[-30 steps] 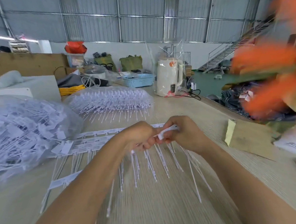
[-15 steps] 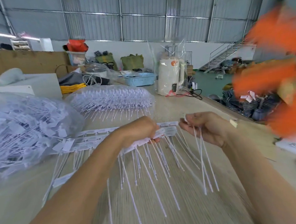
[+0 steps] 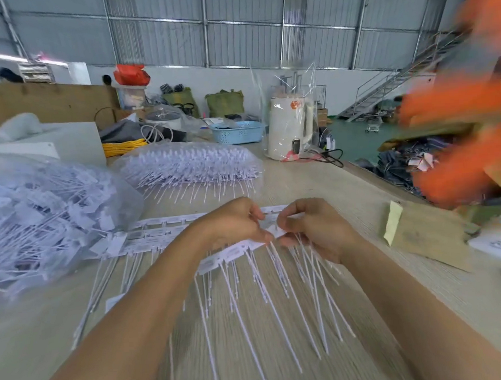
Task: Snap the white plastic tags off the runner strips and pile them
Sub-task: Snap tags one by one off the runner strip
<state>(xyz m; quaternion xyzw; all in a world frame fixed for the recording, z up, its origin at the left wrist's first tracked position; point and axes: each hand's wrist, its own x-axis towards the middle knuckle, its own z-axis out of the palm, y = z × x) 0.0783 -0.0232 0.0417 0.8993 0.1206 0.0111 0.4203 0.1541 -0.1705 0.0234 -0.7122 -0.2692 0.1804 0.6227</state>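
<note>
My left hand (image 3: 234,225) grips a white runner strip (image 3: 233,253) of plastic tags, whose long thin tails hang down over the wooden table (image 3: 284,350). My right hand (image 3: 314,227) pinches the tag at the strip's right end and also holds a few loose tags (image 3: 317,274) whose tails hang below it. The two hands nearly touch. More runner strips (image 3: 154,235) lie flat on the table behind my left hand.
A clear bag of loose tags (image 3: 37,216) sits at the left, another bagged stack of strips (image 3: 188,164) behind. A white kettle (image 3: 289,127) and blue basket (image 3: 238,133) stand farther back. A cardboard piece (image 3: 424,231) lies right, under blurred spinning orange fan blades (image 3: 462,139).
My right hand, which had pulled away to the right with snapped-off tags, has come back to the strip's end beside my left hand.
</note>
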